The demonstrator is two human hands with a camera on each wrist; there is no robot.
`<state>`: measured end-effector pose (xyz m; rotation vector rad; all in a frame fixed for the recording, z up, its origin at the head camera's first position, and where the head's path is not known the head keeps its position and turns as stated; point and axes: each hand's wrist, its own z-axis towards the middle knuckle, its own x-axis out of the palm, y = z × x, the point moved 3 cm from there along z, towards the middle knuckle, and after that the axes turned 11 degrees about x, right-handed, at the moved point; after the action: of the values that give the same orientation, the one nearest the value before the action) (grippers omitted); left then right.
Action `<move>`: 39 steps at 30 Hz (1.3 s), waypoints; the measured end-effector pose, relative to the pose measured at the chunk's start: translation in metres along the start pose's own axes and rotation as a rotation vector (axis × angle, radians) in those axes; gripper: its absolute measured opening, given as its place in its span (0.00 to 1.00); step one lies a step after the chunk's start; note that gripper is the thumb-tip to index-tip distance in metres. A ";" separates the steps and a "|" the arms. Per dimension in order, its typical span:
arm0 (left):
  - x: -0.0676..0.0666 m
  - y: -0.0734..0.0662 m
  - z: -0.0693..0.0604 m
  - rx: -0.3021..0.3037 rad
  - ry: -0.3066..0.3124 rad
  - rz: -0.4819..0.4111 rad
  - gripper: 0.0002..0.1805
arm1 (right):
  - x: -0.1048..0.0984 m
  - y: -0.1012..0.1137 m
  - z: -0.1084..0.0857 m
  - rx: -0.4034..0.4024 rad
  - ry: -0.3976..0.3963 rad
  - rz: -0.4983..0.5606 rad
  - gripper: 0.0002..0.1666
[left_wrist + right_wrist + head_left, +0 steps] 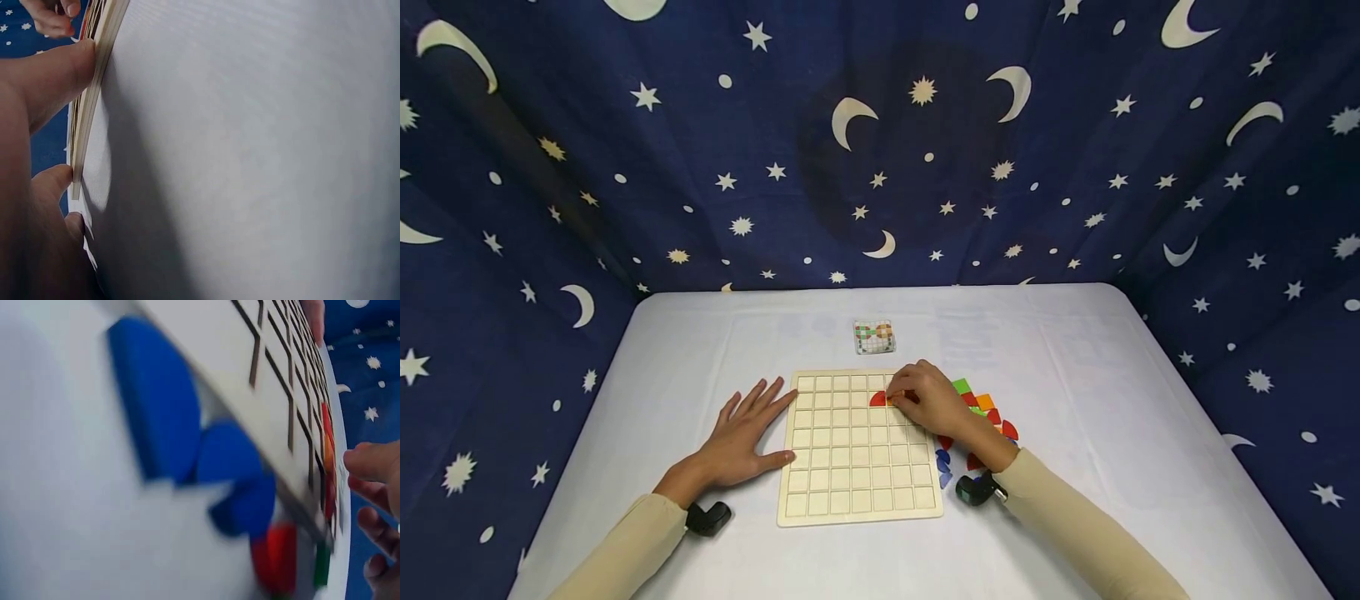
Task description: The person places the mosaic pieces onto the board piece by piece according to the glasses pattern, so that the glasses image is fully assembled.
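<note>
A cream wooden grid board [850, 457] lies on the white table. My left hand [741, 437] is spread at its left side, thumb and fingertips touching the edge. Over the board's upper right, my right hand [931, 400] has its fingers bent down. Its fingertips seem to pinch a small red-orange piece [68, 29], mostly hidden by the fingers. Beside them, a red quarter-round piece [877, 400] sits in a cell. In the right wrist view, red and orange pieces [328, 453] line the board's far part, with my right thumb and fingers nearby.
Loose green, orange and red pieces [985, 402] lie right of the board, partly under my right forearm. Blue pieces [159, 400] lie along the board's right edge. Behind the board is a small pattern card [874, 337]. A dark blue star-patterned curtain [880, 150] surrounds the table.
</note>
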<state>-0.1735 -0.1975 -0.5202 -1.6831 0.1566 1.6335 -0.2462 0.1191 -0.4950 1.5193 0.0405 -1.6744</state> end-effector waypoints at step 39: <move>-0.001 -0.001 -0.001 0.002 0.003 0.004 0.51 | -0.047 -0.028 -0.091 0.233 0.048 -0.141 0.11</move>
<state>-0.1726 -0.1979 -0.5187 -1.6840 0.1631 1.6333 -0.1943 0.2119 -0.4936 1.7659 -0.0238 -1.8030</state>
